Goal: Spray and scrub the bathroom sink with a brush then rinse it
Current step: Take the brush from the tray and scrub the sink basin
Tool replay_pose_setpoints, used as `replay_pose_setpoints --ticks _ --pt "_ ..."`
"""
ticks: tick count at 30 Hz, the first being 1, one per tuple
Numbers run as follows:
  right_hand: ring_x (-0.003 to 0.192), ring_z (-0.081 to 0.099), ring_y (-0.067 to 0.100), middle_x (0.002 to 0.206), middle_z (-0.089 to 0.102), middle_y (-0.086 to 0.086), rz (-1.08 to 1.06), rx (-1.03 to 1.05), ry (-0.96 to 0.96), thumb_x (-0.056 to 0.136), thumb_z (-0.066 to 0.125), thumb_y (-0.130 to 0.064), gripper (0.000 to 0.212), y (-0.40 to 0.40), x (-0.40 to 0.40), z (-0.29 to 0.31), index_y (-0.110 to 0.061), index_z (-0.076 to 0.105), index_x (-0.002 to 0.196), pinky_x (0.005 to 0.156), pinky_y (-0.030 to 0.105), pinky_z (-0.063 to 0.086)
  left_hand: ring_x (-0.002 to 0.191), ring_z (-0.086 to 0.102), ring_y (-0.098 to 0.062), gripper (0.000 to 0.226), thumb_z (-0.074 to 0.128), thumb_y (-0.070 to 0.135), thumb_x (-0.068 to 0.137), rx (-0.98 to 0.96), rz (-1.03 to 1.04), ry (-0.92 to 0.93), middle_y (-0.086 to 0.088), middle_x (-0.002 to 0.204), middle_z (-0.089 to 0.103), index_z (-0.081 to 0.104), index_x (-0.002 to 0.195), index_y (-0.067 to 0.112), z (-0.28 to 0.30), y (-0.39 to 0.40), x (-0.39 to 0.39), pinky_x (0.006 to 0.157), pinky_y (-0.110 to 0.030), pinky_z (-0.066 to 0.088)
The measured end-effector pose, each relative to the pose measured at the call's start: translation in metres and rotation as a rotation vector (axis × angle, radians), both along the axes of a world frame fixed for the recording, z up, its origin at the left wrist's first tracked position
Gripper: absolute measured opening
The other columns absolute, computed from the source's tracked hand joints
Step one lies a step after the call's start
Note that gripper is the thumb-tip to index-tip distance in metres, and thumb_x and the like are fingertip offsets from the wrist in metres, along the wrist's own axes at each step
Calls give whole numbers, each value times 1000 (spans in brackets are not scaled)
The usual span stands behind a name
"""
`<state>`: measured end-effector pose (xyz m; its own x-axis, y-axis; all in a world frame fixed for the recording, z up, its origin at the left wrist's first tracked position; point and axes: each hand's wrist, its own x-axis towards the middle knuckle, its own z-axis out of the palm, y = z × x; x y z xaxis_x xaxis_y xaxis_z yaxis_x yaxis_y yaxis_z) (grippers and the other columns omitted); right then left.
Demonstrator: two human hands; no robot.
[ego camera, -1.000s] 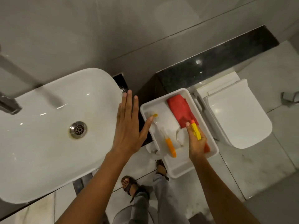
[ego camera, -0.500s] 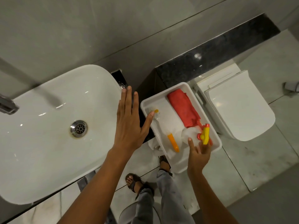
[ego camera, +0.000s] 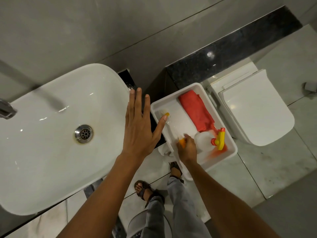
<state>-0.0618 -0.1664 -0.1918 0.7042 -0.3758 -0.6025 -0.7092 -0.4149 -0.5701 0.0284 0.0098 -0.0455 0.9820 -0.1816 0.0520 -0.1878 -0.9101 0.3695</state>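
Observation:
The white oval sink [ego camera: 51, 186] fills the left, with a metal drain [ego camera: 84, 133] and a tap [ego camera: 6, 109] at the far left. My left hand [ego camera: 139, 131] hovers flat and open over the sink's right rim, its thumb reaching the white tray [ego camera: 178, 92]. In the tray lies a brush [ego camera: 165, 113] with white bristles and an orange handle. My right hand [ego camera: 187, 150] curls around that handle. Beside it a clear spray bottle [ego camera: 204, 141] with a yellow and red trigger lies on its side, untouched.
A folded red cloth [ego camera: 197, 114] lies in the tray's far part. A white toilet [ego camera: 257, 114] with its lid down stands to the right, below a black stone ledge [ego camera: 231, 54]. My sandalled feet [ego camera: 142, 188] stand on the tiled floor.
My right hand let go of the spray bottle's trigger, left the bottle lying in the tray, and moved left onto the brush's orange handle. My left hand has stayed in place.

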Motion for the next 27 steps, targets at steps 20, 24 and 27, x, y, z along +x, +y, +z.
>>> replay_pose_setpoints --ticks 20,24,27 --pt "91 69 16 89 68 -4 -115 104 -145 103 41 -64 54 16 -29 109 -14 61 105 71 26 47 171 1 -26 87 34 66 108 -59 -12 87 -11 183 7 21 172 9 48 17 -36 138 -50 9" --pt "86 68 24 86 69 3 -110 176 -294 101 40 -70 57 43 -43 170 -17 62 100 81 39 56 171 1 -22 83 31 66 110 -103 106 45 -6 184 7 21 173 12 53 83 -68 138 -48 6" --pt "70 58 16 72 59 -5 -21 254 -355 98 43 -74 57 80 -59 212 -19 58 95 75 42 54 171 3 -21 89 23 73 108 -100 258 55 -4 183 11 27 171 10 55 150 -85 138 -47 5"
